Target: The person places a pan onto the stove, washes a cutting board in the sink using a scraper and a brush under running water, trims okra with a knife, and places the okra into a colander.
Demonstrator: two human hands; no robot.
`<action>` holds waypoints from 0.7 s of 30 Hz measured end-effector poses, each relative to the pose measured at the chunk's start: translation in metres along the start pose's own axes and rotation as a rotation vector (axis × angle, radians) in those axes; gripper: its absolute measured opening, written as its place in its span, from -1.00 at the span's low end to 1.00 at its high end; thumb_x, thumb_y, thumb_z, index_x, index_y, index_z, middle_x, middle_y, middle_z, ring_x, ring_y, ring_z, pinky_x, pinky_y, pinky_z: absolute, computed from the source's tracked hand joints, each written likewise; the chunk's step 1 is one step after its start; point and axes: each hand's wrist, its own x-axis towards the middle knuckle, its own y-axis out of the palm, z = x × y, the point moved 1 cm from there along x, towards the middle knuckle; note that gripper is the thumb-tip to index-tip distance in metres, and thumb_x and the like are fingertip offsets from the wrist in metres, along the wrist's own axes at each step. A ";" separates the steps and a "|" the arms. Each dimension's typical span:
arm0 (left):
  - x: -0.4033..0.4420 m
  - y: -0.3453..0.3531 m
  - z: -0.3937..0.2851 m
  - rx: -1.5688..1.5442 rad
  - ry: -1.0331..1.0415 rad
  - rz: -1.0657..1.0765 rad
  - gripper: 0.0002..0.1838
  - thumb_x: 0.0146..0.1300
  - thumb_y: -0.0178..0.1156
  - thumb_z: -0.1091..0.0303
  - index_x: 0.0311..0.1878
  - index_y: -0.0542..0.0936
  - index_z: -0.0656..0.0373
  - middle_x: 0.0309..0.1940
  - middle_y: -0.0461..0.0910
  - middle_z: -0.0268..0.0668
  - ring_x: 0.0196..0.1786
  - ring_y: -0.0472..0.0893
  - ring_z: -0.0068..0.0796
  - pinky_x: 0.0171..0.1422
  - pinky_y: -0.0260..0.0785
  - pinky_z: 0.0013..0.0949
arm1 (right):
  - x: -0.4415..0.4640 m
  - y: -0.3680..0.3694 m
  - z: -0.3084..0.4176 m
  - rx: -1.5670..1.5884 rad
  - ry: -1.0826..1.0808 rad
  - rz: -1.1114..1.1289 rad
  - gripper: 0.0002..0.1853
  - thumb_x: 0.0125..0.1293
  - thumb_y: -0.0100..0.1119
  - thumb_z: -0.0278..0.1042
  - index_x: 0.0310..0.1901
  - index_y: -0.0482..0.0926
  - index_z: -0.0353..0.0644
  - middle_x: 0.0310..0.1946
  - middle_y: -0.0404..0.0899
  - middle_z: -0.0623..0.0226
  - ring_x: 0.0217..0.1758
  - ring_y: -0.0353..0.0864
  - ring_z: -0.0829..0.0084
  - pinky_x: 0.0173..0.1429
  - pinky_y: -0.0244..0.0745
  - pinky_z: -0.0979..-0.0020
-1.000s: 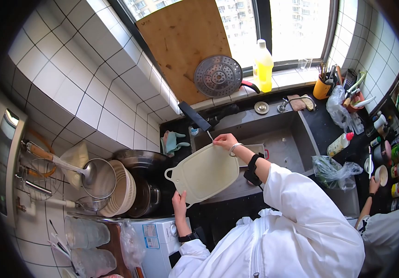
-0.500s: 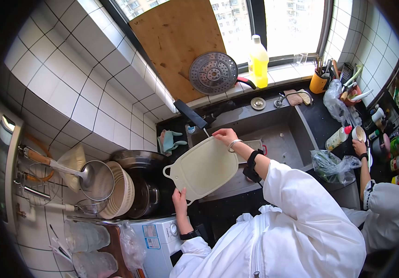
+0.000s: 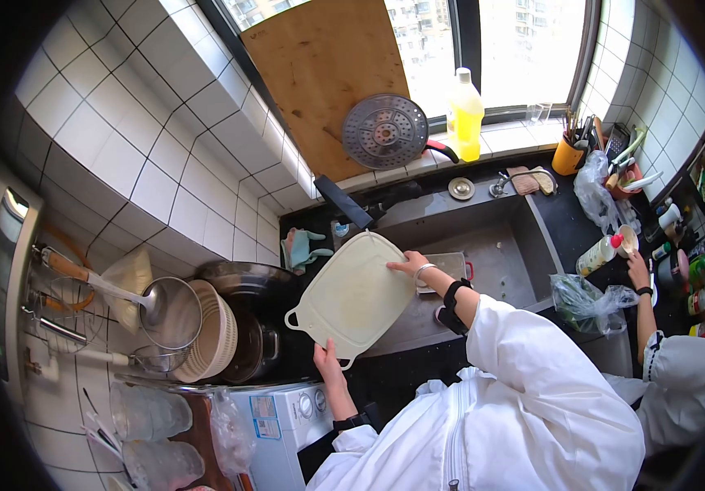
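Observation:
A cream plastic cutting board [image 3: 352, 295] with loop handles is held tilted over the left end of the sink and the counter. My left hand [image 3: 331, 363] grips its lower edge beside a handle, thumb on the front face. At the right edge, my right hand [image 3: 410, 266] has its fingertips on the face; the rest of its grip is partly hidden. Behind the board, a small clear tray [image 3: 448, 263] with a red clip sits in the grey sink [image 3: 524, 225].
Another person's hand [image 3: 638, 270] holds a small bowl [image 3: 628, 239] at the right. A bagged bunch of greens [image 3: 586, 303] lies beside the sink. A yellow bottle [image 3: 465, 119], steamer plate [image 3: 385, 131] and wooden board [image 3: 311, 65] line the window. Pots and a colander [image 3: 215, 335] stand left.
My right hand has moved from the cutting board's top corner down along its right side. The board has turned slightly, and the view has shifted a little.

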 end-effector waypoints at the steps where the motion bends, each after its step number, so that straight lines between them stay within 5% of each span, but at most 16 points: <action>1: -0.002 0.003 -0.001 -0.012 0.015 -0.001 -0.72 0.39 0.03 0.42 0.11 0.44 0.30 -0.01 0.54 -0.25 -0.01 0.51 -0.55 0.07 0.36 -0.44 | -0.004 0.001 0.004 0.002 -0.004 -0.055 -0.15 -0.15 0.40 0.32 0.02 0.57 -0.29 -0.04 0.61 0.06 -0.01 0.61 0.22 0.13 0.46 0.33; 14: -0.006 -0.005 0.009 -0.016 0.088 -0.010 -0.69 0.39 0.04 0.38 0.13 0.42 0.32 -0.01 0.53 -0.27 -0.01 0.50 -0.55 0.08 0.34 -0.46 | -0.003 -0.009 0.007 0.110 -0.133 0.064 -0.31 -0.17 0.50 0.15 -0.14 0.64 -0.32 -0.24 0.67 0.16 -0.19 0.64 0.33 -0.03 0.48 0.37; 21: -0.004 0.006 0.008 -0.012 0.087 -0.002 -0.67 0.39 0.03 0.38 0.15 0.41 0.31 0.00 0.53 -0.26 0.00 0.51 -0.53 0.08 0.34 -0.45 | -0.004 -0.006 0.006 0.203 0.002 -0.146 -0.37 -0.13 0.49 0.13 -0.17 0.65 -0.28 -0.29 0.66 0.19 -0.25 0.63 0.35 -0.08 0.48 0.35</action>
